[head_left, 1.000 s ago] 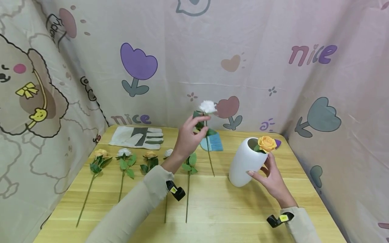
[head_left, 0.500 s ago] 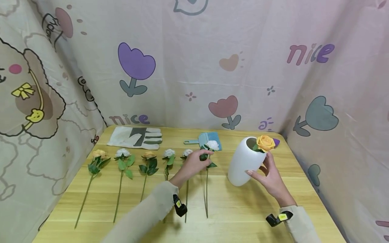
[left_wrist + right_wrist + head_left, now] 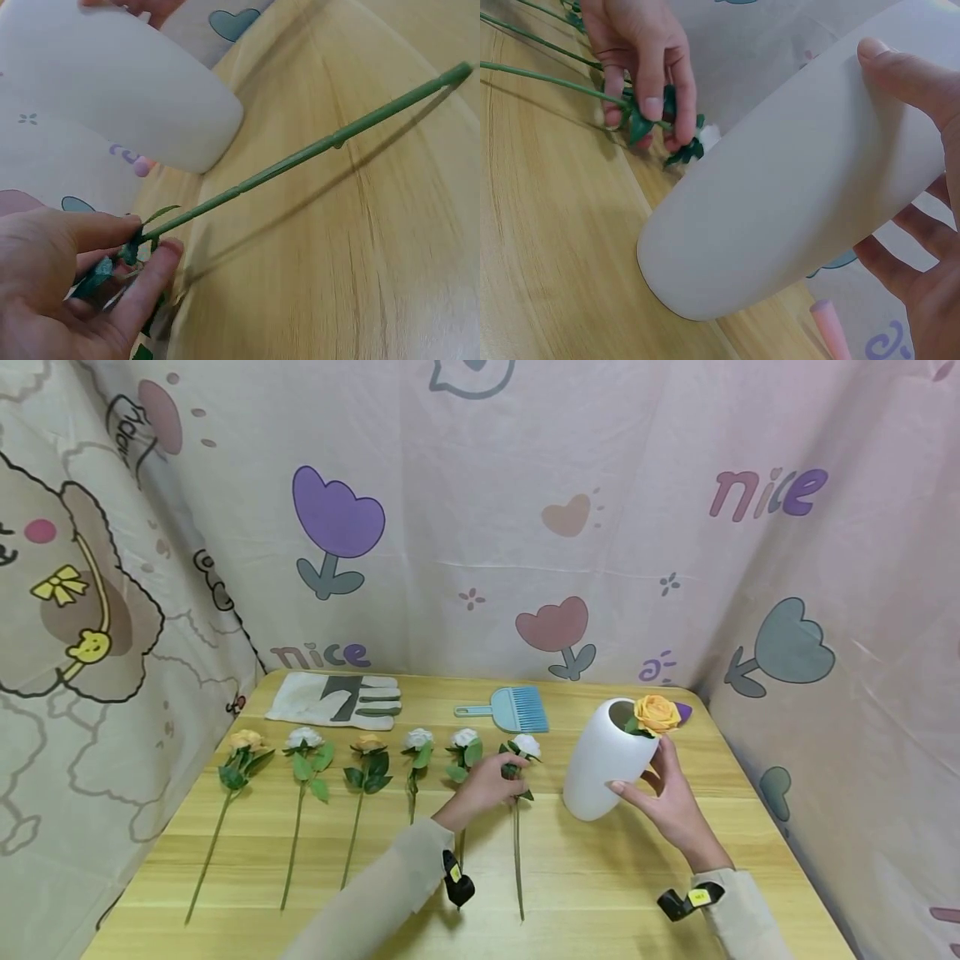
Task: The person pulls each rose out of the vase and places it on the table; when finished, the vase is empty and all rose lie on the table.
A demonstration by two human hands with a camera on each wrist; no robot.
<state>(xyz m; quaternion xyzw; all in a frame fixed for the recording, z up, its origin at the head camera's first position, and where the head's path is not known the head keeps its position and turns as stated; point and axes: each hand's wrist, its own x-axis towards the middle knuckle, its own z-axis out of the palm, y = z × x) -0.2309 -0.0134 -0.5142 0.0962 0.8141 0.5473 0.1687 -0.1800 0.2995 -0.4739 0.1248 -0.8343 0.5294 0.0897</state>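
My left hand (image 3: 486,789) pinches a white artificial rose (image 3: 527,745) by its leafy upper stem, low over the table at the right end of a row of roses. Its bare green stem (image 3: 289,161) points toward the table's front, with a shadow beside it in the left wrist view. My right hand (image 3: 678,802) grips a white vase (image 3: 603,768), thumb on the near side and fingers behind. The vase leans to the right on its base edge. One yellow rose (image 3: 657,714) stands in its mouth; the stem inside is hidden.
Several roses lie side by side, among them a yellow one (image 3: 247,742) and a white one (image 3: 303,738). Behind them are a work glove (image 3: 337,700) and a small blue brush (image 3: 517,710). A purple object (image 3: 683,713) shows partly behind the vase.
My left hand has lowered the white rose from above the brush down to the table and toward me, beside the row. The right hand and vase stay where they were.
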